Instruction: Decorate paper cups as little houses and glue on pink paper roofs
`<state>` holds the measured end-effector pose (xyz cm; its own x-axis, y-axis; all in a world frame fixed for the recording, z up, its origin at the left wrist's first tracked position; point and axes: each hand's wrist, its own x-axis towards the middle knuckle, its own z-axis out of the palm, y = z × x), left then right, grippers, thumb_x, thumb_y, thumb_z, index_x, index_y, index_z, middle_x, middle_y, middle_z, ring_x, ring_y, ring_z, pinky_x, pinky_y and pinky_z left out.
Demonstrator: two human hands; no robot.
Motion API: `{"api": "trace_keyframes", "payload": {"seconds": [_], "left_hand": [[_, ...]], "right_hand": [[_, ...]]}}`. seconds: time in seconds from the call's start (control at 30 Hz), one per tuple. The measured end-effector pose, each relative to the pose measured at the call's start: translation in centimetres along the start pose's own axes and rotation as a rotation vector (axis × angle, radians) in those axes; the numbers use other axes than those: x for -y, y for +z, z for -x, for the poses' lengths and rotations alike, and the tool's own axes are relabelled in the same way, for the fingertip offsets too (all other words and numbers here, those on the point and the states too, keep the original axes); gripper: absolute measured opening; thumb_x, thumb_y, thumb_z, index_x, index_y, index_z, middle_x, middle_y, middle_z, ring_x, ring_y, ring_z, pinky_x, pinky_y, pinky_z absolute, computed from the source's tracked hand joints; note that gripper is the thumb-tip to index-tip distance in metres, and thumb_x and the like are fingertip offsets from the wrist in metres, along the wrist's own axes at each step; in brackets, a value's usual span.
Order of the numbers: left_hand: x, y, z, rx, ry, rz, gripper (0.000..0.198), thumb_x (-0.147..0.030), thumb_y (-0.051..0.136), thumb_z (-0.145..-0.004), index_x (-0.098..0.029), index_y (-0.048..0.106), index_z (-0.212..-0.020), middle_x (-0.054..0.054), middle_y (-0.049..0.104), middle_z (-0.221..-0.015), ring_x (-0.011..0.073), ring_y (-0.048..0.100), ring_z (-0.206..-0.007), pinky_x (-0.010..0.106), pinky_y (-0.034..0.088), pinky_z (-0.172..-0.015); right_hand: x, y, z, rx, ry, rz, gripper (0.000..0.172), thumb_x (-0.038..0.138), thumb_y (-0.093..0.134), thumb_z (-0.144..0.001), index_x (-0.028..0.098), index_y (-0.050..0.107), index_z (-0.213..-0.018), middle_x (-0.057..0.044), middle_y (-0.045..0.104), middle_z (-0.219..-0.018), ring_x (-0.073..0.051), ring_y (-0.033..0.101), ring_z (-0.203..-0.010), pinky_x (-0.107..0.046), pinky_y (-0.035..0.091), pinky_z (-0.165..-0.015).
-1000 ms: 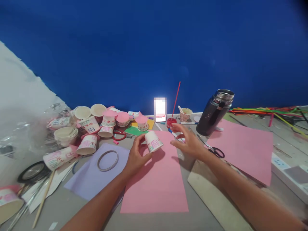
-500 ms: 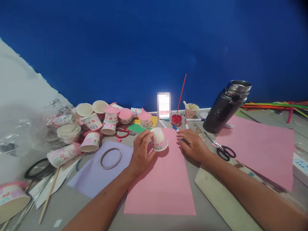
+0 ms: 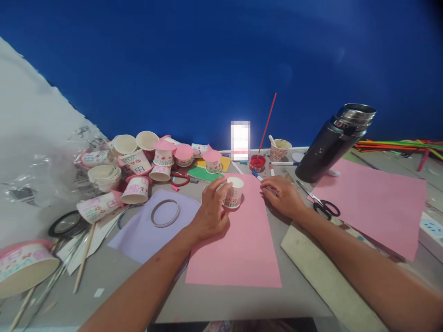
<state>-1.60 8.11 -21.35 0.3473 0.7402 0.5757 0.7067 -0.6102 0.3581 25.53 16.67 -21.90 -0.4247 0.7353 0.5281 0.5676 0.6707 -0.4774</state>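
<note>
The left hand [image 3: 212, 210] has its fingers curled round the left side of a paper cup [image 3: 234, 196], which has its wide rim downward and its white bottom upward; the gap between the fingers is about as wide as the cup. The cup is at the far end of a pink sheet [image 3: 238, 258], nearer to the far edge of the surface [image 3: 214, 304] than to the near edge; whether it rests on the sheet, I cannot tell. The right hand [image 3: 282, 196] is low beside the sheet, its fingers bent at a marker [image 3: 256, 175] with a blue cap; whether they grip it, I cannot tell. Toward the right edge are scissors [image 3: 329, 207] and a dark flask [image 3: 325, 150]. Toward the left edge, a ring [image 3: 165, 225] lies on a purple sheet [image 3: 138, 244], near many decorated cups [image 3: 134, 190].
</note>
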Motion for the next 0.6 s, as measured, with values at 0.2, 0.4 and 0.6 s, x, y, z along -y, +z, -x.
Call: {"api": "trace_keyframes", "payload": {"seconds": [0.2, 0.4, 0.6], "left_hand": [[-0.4, -0.8, 0.2, -0.038, -0.106, 0.232, 0.077, -0.027, 0.064, -0.089, -0.027, 0.024, -0.155, 0.016, 0.033, -0.152, 0.0357, 0.033, -0.148, 0.061, 0.031, -0.122], [0.0, -0.5, 0.2, -0.169, -0.293, 0.381, 0.061, -0.060, 0.050, -0.099, -0.029, 0.036, -0.150, 0.015, 0.039, -0.151, 0.0352, 0.039, -0.144, 0.060, 0.037, -0.117], [0.6, -0.1, -0.2, -0.396, -0.576, 0.446, 0.047, -0.058, 0.037, -0.104, -0.026, 0.051, -0.136, 0.014, 0.052, -0.140, 0.0321, 0.053, -0.132, 0.057, 0.046, -0.110]], "right_hand": [[-0.1, -0.5, -0.1, 0.042, 0.144, 0.145, 0.018, 0.019, 0.057, -0.092, 0.020, 0.074, -0.090, -0.006, 0.079, -0.095, -0.023, 0.070, -0.095, -0.033, 0.049, -0.087], [-0.3, -0.6, -0.5, 0.131, 0.274, 0.356, 0.020, 0.027, 0.062, -0.094, 0.019, 0.074, -0.108, -0.009, 0.077, -0.104, -0.026, 0.065, -0.101, -0.034, 0.045, -0.086], [-0.1, -0.6, -1.1, 0.251, 0.311, 0.526, 0.020, 0.035, 0.063, -0.097, 0.019, 0.075, -0.099, -0.012, 0.074, -0.104, -0.029, 0.062, -0.106, -0.035, 0.042, -0.087]]}}
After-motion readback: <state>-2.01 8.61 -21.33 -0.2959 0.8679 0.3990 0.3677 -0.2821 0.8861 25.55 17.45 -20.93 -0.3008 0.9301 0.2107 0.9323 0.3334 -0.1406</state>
